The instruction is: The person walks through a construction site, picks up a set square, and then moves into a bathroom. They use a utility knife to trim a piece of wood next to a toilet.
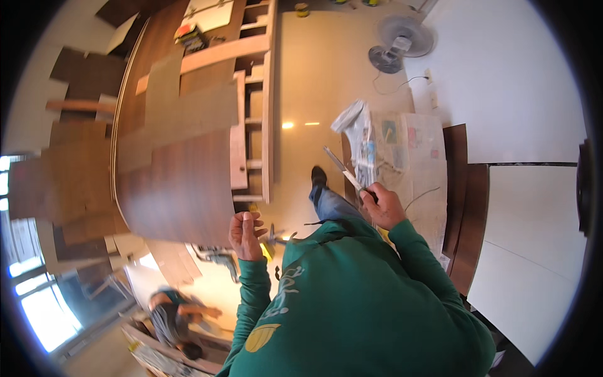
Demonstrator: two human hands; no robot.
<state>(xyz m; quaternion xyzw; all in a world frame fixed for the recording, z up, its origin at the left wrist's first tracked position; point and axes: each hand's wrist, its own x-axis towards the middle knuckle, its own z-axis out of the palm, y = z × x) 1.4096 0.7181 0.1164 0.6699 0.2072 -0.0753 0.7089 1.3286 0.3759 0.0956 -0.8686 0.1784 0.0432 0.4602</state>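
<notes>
Narrow metal tool [344, 169]: held in the right hand [382, 206], whose fingers wrap firmly around its handle end; the blade slants up and away, clear of any surface, above the left edge of a plastic-wrapped table [418, 157]. Left hand [247, 235]: raised, fingers curled and thumb laid near the fingertips; I cannot tell whether anything is pinched there. It is near the near right corner of a large wooden panel [179, 188].

On the wrapped table, a bunched clear plastic sheet [359, 122] lies at the far left corner. Brown boards [456, 179] stand along the table's right edge. Across the pale floor [306, 94], a slatted wooden frame [268, 125] runs along the right edge of the panel; grey-brown sheets [191, 116] cover part of the panel's middle, and a dark box with a red top [190, 38] sits toward its far edge. A grey-green power tool [224, 261] lies beyond the panel's near edge.

Periphery: a fan [402, 44] stands on the floor past the wrapped table's far edge; at the near left, a co-worker [173, 317] bends forward, arms extended.
</notes>
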